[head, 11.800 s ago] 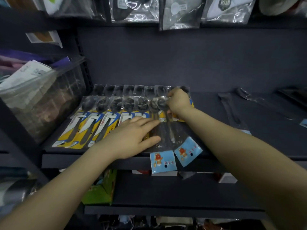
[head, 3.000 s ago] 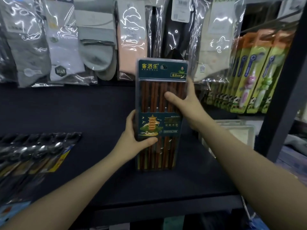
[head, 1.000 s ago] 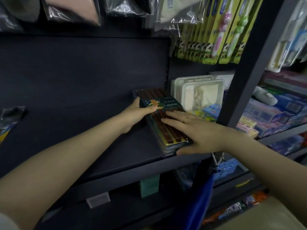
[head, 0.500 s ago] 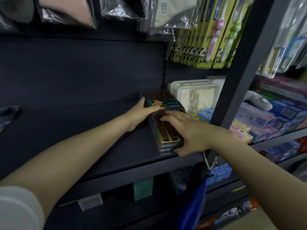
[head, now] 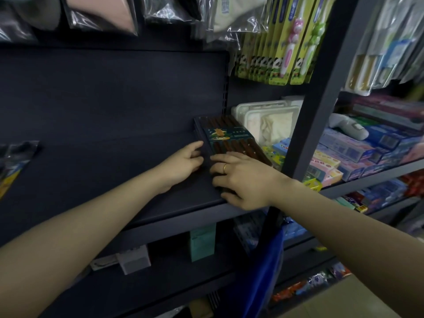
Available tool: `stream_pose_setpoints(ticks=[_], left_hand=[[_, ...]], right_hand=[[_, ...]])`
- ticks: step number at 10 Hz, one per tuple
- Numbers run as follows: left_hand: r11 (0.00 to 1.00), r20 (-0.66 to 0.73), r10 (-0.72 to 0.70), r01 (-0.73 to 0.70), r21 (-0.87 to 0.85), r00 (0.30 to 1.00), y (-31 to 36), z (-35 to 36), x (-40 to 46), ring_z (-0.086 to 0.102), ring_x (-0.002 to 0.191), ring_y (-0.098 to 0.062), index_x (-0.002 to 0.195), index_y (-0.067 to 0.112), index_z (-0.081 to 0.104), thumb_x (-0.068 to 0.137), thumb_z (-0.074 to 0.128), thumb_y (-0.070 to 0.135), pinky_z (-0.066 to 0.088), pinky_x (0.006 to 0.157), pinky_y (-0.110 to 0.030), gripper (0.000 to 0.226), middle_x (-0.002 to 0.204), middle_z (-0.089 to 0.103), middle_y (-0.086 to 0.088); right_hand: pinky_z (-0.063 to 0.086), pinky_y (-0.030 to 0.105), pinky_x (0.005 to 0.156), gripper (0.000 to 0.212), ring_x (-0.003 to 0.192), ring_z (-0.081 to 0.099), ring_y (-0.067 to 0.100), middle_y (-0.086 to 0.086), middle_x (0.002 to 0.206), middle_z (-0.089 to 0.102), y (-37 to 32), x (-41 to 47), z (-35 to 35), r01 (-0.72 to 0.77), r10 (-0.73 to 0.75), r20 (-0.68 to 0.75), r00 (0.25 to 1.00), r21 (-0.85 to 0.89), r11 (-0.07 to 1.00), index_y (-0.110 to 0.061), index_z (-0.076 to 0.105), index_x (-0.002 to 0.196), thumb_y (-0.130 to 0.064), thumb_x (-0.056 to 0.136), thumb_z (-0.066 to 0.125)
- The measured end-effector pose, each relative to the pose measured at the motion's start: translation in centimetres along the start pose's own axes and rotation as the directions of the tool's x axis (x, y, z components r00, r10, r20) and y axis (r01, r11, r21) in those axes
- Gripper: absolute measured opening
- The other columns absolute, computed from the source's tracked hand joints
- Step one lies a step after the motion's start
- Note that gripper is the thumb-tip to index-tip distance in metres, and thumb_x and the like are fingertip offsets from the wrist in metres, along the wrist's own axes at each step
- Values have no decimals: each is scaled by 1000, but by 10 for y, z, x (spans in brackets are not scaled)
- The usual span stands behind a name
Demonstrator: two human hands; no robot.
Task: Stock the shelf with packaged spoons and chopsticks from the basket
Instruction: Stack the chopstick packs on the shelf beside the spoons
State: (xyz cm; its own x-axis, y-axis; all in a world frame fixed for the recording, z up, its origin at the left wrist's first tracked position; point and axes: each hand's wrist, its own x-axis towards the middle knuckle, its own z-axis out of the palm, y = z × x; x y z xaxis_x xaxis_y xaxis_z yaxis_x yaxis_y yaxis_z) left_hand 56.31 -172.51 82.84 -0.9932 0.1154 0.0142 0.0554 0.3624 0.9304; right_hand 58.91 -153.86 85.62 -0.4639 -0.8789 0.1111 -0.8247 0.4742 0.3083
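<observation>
- Because the chopstick pack (head: pixel 226 140) lies flat at the right end of the dark shelf (head: pixel 103 161), close to the upright post (head: pixel 314 106), it fills the corner and leaves the long bare stretch to its left free for more stock.
- The right hand (head: pixel 243 180) lies palm-down over the near end of the pack, fingers spread and flat; this grip is open, pressing rather than clasping, probably to seat the pack and keep it from sliding off the front lip.
- The left hand (head: pixel 183 162) sits just beside the pack's left edge with fingers loosely curled, fingertips (head: pixel 198 145) at or against that edge; its grip encloses nothing, and it looks set to nudge the side square with the shelf.
- The pack seems to rest on at least one other like it, though the layers are hard to count in the dim light.
- Packaged spoons (head: pixel 13 166) show only at the far left edge of the same shelf, well apart from the chopsticks, so each kind keeps its own zone.
- A blue strap or bag (head: pixel 263 271) hangs below the right forearm; whether it belongs to the basket cannot be told.
- Judged from this, the placing is nearly finished, with only a release left.
</observation>
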Motion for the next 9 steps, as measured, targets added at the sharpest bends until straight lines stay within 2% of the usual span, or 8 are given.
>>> stream_pose_setpoints(ticks=[1,3,5,6,7,8,9], left_hand=[[994,26,15,-18,104,1000,-2,0,-6,35,133,-16,142,22,28,93,46,14,25,115,-36,52,148,35,-6],[980,37,65,-70,187,997,2,6,-17,31,136,-14,143,20,26,93,46,14,21,109,-23,53,149,33,-4],[963,36,78,-85,255,996,4,5,-20,34,134,-15,142,21,26,93,47,15,24,112,-28,54,148,35,-5],[924,-57,137,-107,367,989,6,-3,-27,46,124,-18,139,18,32,91,50,14,32,103,-25,52,140,45,-6],[823,-132,240,-130,552,962,9,-21,-41,55,107,-19,134,16,41,89,51,15,40,93,-25,46,126,57,-7],[791,-175,295,-137,597,939,8,-36,-63,57,101,-19,130,14,45,89,51,15,45,91,-29,42,118,60,-7],[755,-191,366,-171,633,911,13,-45,-93,57,99,-17,129,14,47,89,51,14,47,91,-33,40,115,60,-5]], right_hand=[[46,50,96,39,114,60,33,7,104,69,-1,-6,3,40,-41,-21,999,-32,999,-15,69,91,-34,73,40],[45,48,97,36,112,60,32,6,104,68,-3,-11,1,72,-72,-27,997,-17,997,-16,68,90,-33,73,41],[43,48,99,32,113,59,31,5,107,67,0,-14,6,110,-112,-52,992,-42,993,-17,67,92,-32,75,45],[42,48,101,34,116,57,30,5,109,66,0,-12,5,76,-74,-59,995,34,996,-16,67,95,-36,77,46],[41,43,104,44,119,55,29,6,117,65,-1,-11,5,-26,57,-155,986,192,981,-13,65,111,-41,81,49],[39,44,105,66,121,53,30,8,128,59,-3,-8,2,-317,364,-202,909,231,920,-13,60,120,-59,80,34],[40,43,103,77,122,50,31,10,132,55,-16,-7,-2,-462,534,-203,821,314,830,-10,57,122,-64,78,25]])
